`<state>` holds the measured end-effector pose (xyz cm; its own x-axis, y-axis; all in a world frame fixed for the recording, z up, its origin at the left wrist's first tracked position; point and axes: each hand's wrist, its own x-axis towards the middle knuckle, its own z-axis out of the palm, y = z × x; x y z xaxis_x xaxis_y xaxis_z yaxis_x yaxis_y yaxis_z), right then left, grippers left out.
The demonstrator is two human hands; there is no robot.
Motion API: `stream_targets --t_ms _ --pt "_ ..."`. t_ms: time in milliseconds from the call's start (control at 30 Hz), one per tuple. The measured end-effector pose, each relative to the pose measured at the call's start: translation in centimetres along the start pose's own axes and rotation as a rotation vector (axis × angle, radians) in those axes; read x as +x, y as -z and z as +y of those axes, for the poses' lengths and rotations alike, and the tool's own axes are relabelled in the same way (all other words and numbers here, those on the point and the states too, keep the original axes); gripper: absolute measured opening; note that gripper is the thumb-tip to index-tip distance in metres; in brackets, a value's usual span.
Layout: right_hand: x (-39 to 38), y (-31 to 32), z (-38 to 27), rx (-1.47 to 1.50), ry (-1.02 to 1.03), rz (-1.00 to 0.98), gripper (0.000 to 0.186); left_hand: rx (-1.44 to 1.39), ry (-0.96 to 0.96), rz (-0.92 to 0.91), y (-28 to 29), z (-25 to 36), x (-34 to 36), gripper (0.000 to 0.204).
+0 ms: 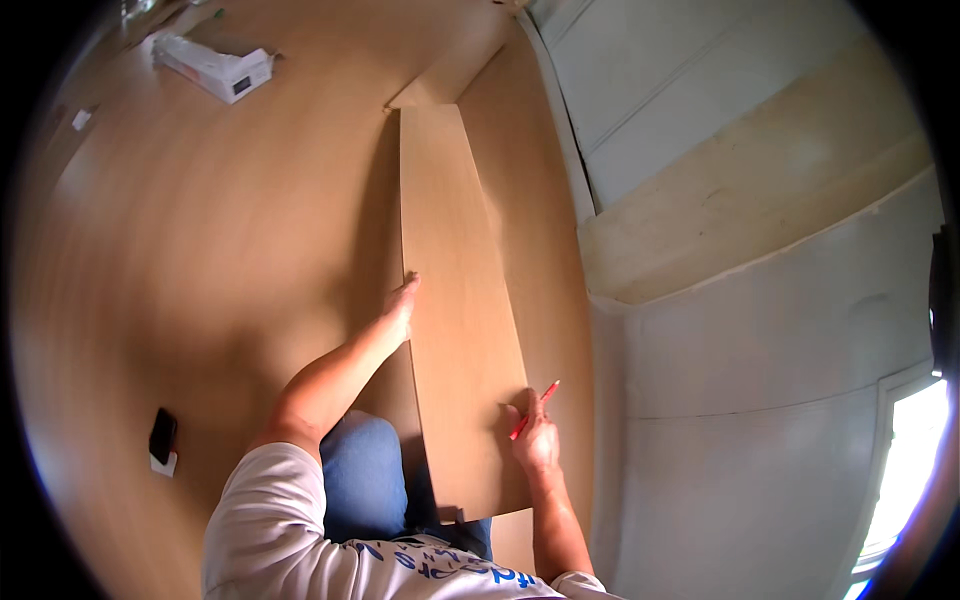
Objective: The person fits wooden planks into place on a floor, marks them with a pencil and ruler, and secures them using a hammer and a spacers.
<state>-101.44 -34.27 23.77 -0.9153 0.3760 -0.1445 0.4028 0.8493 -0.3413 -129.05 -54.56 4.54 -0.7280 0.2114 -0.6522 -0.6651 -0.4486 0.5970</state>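
A long wood-look floor plank [455, 240] stretches away from my knees, slightly raised over a floor of the same colour. My left hand [400, 305] is closed round its left edge, thumb on top and the other fingers hidden beneath. Near the plank's close right corner is my right hand [537, 437], holding a red pencil [550, 391] between its fingers. The pencil's tip points up and away from me. The thumb of that hand rests on or just above the plank's right edge.
Along the right runs a pale wall [750, 370] with a white baseboard [568, 130] farther off. A black phone [162, 434] lies at my left on a small white item. At the far left sits a long white box [212, 68]. Another board piece [430, 92] lies beyond the plank's far end.
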Motion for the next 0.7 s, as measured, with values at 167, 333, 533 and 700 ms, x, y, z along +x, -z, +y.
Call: stream_targets --t_ms 167,333,533,700 --pt "-2.0 -2.2 -2.1 0.062 0.287 0.207 0.044 -0.215 -0.165 0.005 3.0 6.0 -9.4 0.089" --pt "1.0 -10.9 -1.7 0.963 0.245 0.324 0.048 -0.003 -0.476 0.037 4.4 13.2 -10.8 0.068" --pt "0.6 -18.0 -7.5 0.564 0.615 0.169 0.055 0.093 -0.846 -0.257 7.1 21.6 -21.5 0.047" --pt "0.5 -10.5 -15.2 0.967 0.409 -0.121 0.051 0.446 -0.910 -0.187 9.8 22.2 -26.6 0.052"
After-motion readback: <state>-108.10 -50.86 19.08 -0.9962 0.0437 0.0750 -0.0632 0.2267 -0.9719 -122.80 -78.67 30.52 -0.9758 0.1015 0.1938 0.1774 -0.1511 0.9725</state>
